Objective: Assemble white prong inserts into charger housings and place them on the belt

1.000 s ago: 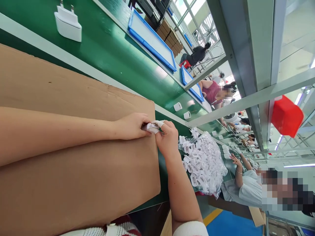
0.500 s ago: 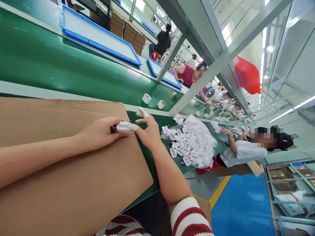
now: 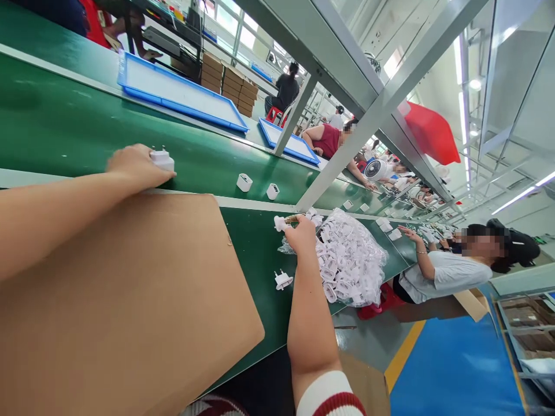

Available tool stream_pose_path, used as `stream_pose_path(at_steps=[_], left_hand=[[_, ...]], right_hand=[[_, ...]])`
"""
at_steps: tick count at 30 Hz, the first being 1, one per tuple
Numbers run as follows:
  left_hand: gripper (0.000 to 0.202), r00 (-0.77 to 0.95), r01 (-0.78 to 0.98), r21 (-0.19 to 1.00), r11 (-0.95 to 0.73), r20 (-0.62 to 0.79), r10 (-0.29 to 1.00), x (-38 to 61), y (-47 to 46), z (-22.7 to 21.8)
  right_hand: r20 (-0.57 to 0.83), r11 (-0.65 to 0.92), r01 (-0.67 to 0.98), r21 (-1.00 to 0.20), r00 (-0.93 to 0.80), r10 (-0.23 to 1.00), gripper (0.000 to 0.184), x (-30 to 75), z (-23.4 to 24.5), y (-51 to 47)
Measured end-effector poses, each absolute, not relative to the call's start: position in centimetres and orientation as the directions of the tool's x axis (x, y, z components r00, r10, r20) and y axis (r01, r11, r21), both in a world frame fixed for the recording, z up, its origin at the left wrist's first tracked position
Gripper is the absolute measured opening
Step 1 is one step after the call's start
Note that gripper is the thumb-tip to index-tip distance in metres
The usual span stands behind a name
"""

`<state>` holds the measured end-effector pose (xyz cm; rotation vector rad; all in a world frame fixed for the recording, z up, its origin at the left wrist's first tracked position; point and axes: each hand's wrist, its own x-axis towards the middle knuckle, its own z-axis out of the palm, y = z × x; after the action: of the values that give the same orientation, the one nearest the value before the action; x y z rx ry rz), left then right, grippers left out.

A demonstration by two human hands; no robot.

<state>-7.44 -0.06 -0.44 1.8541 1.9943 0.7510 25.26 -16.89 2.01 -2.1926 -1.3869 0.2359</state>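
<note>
My left hand [image 3: 134,164] is stretched out over the green conveyor belt [image 3: 87,133], fingers closed on a white plug adapter [image 3: 162,159] with its two pins up. My right hand [image 3: 300,234] reaches to the edge of a clear bag of white plug adapters [image 3: 351,263] and pinches a white piece [image 3: 281,223]. A loose white plug adapter [image 3: 282,280] lies on the green table just left of my right forearm. A brown cardboard sheet [image 3: 130,300] covers the table in front of me.
Two white adapters [image 3: 244,182] [image 3: 273,191] ride on the belt. Blue-rimmed trays [image 3: 177,92] [image 3: 290,141] lie on the far side. A metal frame post [image 3: 338,156] slants across. Other people sit working along the line to the right.
My hands have parted: the left carried the adapter from the cardboard edge out onto the belt, and the right went to the bag. A loose adapter now shows on the table.
</note>
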Motion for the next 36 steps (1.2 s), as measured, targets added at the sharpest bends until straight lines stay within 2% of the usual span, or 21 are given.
stream_pose_path(at_steps=[2, 3, 5, 7, 10, 12, 14, 16, 20, 22, 26, 30, 33, 36], left_hand=[[0.094, -0.238, 0.794, 0.607, 0.038, 0.254, 0.937, -6.1, -0.6, -0.5], [0.097, -0.244, 0.793, 0.610, -0.012, 0.335, 0.910, -5.2, -0.9, -0.5], [0.090, -0.064, 0.805, 0.547, -0.228, 0.463, 0.884, -3.2, -1.0, -0.4], [0.089, 0.193, 0.795, 0.460, -0.396, 0.427, 0.883, -1.1, -0.4, -0.4], [0.088, 0.435, 0.751, 0.426, -0.505, 0.255, 0.863, 1.7, 1.5, -0.6], [0.080, 0.492, 0.736, 0.430, -0.522, 0.188, 0.850, 3.0, 2.7, -0.7], [0.069, 0.495, 0.742, 0.434, -0.511, 0.159, 0.854, 3.5, 3.3, -0.6], [0.059, 0.485, 0.752, 0.430, -0.499, 0.152, 0.861, 3.3, 3.1, -0.4], [0.052, 0.477, 0.703, 0.475, -0.530, 0.237, 0.846, 1.7, -0.4, -0.2], [0.052, 0.485, 0.641, 0.529, -0.556, 0.281, 0.828, 0.7, -3.6, -0.6], [0.049, 0.561, 0.545, 0.608, -0.577, 0.247, 0.790, -1.1, -10.5, -2.3], [0.048, 0.555, 0.470, 0.697, -0.541, 0.244, 0.796, -2.5, -13.7, -3.7], [0.046, 0.543, 0.414, 0.756, -0.506, 0.241, 0.804, -3.0, -13.8, -4.2], [0.042, 0.550, 0.370, 0.769, -0.522, 0.271, 0.790, -3.1, -13.5, -4.5]], right_hand=[[0.114, -0.268, 0.692, -0.671, 0.453, 0.884, 0.022, 25.4, 1.3, -16.5], [0.100, -0.237, 0.632, -0.738, 0.449, 0.888, 0.025, 25.4, 1.0, -16.2], [0.068, -0.166, 0.498, -0.851, 0.419, 0.906, 0.038, 25.3, 0.6, -15.8], [0.012, -0.126, 0.358, -0.925, 0.359, 0.933, 0.047, 24.9, 0.5, -15.5], [-0.094, -0.148, 0.184, -0.972, 0.275, 0.957, 0.034, 24.1, 0.7, -15.5], [-0.113, -0.141, 0.108, -0.984, 0.228, 0.967, 0.026, 23.6, 0.9, -15.7], [-0.092, -0.108, 0.082, -0.991, 0.176, 0.980, 0.033, 23.4, 1.0, -15.9], [-0.062, -0.083, 0.124, -0.989, 0.169, 0.984, 0.039, 23.3, 1.0, -16.0], [0.081, -0.049, 0.388, -0.920, 0.310, 0.947, 0.031, 23.0, 0.7, -16.0], [0.158, -0.016, 0.493, -0.870, 0.309, 0.938, 0.028, 22.3, 0.6, -16.2], [0.262, 0.130, 0.604, -0.786, 0.136, 0.955, 0.025, 20.0, 0.8, -17.3], [0.371, 0.332, 0.746, -0.577, -0.122, 0.920, 0.027, 17.7, 0.8, -18.6], [0.370, 0.426, 0.786, -0.448, -0.270, 0.889, 0.036, 16.7, 0.5, -19.0], [0.327, 0.429, 0.832, -0.352, -0.320, 0.889, 0.044, 16.2, 0.4, -19.0]])
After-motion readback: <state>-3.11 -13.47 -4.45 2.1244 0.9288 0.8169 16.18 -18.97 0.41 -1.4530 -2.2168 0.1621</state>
